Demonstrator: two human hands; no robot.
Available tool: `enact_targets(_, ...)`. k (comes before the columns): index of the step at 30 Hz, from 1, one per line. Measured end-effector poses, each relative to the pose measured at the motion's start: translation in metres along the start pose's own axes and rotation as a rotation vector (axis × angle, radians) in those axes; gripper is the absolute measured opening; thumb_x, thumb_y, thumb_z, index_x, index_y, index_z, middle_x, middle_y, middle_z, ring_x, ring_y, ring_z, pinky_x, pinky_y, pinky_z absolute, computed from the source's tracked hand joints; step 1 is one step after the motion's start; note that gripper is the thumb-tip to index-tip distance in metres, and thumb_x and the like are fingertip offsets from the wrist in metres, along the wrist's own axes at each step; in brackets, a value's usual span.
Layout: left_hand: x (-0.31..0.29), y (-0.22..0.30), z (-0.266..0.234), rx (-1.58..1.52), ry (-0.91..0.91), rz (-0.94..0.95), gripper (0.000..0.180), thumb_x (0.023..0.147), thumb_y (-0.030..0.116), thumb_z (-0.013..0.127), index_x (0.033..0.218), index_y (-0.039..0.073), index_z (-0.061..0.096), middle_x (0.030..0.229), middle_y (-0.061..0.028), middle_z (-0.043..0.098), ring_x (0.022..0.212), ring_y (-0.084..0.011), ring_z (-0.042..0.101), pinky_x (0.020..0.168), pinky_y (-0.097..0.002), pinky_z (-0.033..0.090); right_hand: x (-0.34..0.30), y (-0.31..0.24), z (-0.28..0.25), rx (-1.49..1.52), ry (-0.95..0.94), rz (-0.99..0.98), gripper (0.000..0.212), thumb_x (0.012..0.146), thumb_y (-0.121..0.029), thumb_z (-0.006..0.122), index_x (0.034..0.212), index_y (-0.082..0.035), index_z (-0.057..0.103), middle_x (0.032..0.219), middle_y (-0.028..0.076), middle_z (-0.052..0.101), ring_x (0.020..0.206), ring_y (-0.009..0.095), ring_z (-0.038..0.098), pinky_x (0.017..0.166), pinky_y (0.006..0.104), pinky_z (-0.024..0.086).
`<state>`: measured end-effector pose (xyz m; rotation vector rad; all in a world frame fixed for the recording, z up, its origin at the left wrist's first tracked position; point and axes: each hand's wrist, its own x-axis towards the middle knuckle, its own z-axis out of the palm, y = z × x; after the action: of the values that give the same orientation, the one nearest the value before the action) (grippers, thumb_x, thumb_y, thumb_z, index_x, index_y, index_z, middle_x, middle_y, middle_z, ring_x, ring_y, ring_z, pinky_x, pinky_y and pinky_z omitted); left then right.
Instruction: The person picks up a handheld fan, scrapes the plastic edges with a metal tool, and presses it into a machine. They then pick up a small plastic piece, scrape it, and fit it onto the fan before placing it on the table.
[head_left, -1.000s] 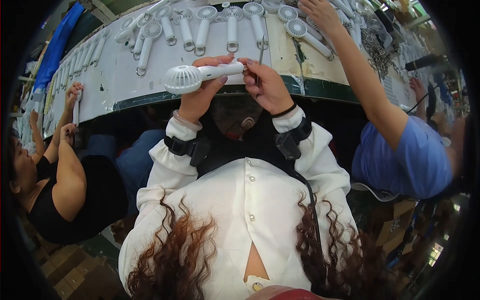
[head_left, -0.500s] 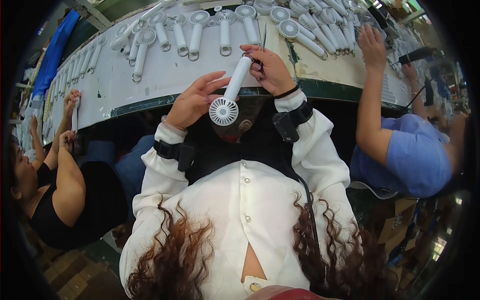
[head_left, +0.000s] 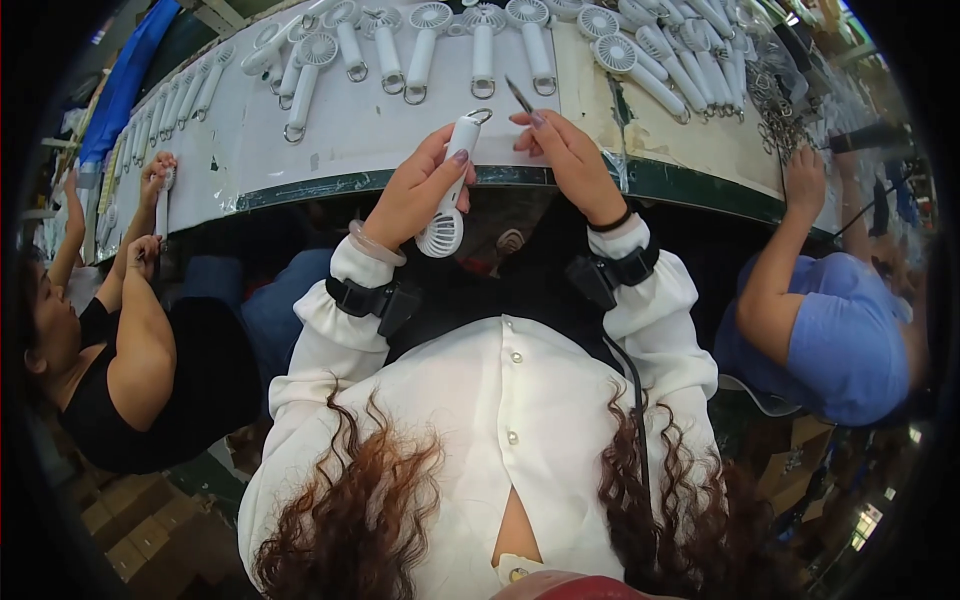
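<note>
In front of the white-sleeved torso, near the table's edge, the left hand wraps a white handheld fan, thumb along the handle and fingers around it. Its round, slotted head hangs toward the body; a metal ring juts from the other end. The fan looks light and stiff, its smooth shell perhaps a little slippery, so the straight handle is the sound place to hold. The thin grille ribs seem the most breakable part and should not be squeezed; the ring probably swivels and would make a poor grip.

Just to the right, apart from the fan, the right hand pinches a slim, pointed metal tool, possibly tweezers, though too small here to be sure.

Beyond, on the pale table, lies a row of similar fans; to the right, a co-worker's hand is near a heap of metal rings.
</note>
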<state>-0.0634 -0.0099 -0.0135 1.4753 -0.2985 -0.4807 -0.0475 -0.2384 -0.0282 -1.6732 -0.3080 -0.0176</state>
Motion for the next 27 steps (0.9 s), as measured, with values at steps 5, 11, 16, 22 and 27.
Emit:
enact_targets(5,-0.001,-0.001,-0.004,-0.153,-0.053,-0.004,0.048,0.102,0.017,0.044,0.146,0.006,0.030,0.093,-0.0058,0.057,0.069,-0.0109,0.055,0.066,-0.0262,0.049,-0.014,-0.002,0.001,-0.164,-0.068,-0.051,0.027,0.099,-0.020,0.050,0.116,-0.001,0.059,0.088,0.005,0.063,0.076,0.011,0.055,0.071,0.0252,0.046)
enact_targets(11,-0.002,-0.002,-0.003,-0.040,-0.009,0.039,0.049,0.101,0.018,0.046,0.147,0.007,0.029,0.093,-0.0057,0.058,0.070,-0.0110,0.056,0.066,-0.0259,0.050,-0.022,-0.008,0.004,-0.366,0.026,-0.105,0.021,0.095,-0.012,0.057,0.113,-0.003,0.061,0.088,0.009,0.064,0.075,0.016,0.061,0.069,0.0278,0.048)
enact_targets(16,-0.006,0.001,0.000,0.406,0.144,0.084,0.047,0.099,0.021,0.052,0.140,0.006,0.036,0.095,-0.0096,0.061,0.072,-0.0176,0.060,0.068,-0.0308,0.050,-0.022,-0.005,0.006,-0.541,0.099,-0.364,0.023,0.091,-0.007,0.060,0.114,-0.004,0.062,0.084,0.011,0.064,0.070,0.024,0.062,0.066,0.0294,0.049)
enact_targets(22,-0.003,0.003,0.009,1.087,0.414,0.357,0.042,0.089,0.021,0.064,0.125,0.005,0.052,0.097,-0.0150,0.063,0.079,-0.0347,0.062,0.070,-0.0410,0.050,-0.027,-0.007,0.007,-0.670,0.125,-0.359,0.034,0.086,-0.002,0.061,0.119,-0.009,0.063,0.083,0.009,0.060,0.073,0.027,0.061,0.064,0.0324,0.049)
enact_targets(27,-0.004,0.002,0.011,1.341,0.460,0.365,0.036,0.085,0.020,0.066,0.117,0.006,0.059,0.093,-0.0109,0.062,0.082,-0.0317,0.062,0.068,-0.0417,0.050,-0.033,-0.012,0.012,-0.772,0.120,-0.365,0.042,0.083,0.000,0.063,0.122,-0.015,0.063,0.086,0.007,0.058,0.075,0.025,0.060,0.062,0.0329,0.049)
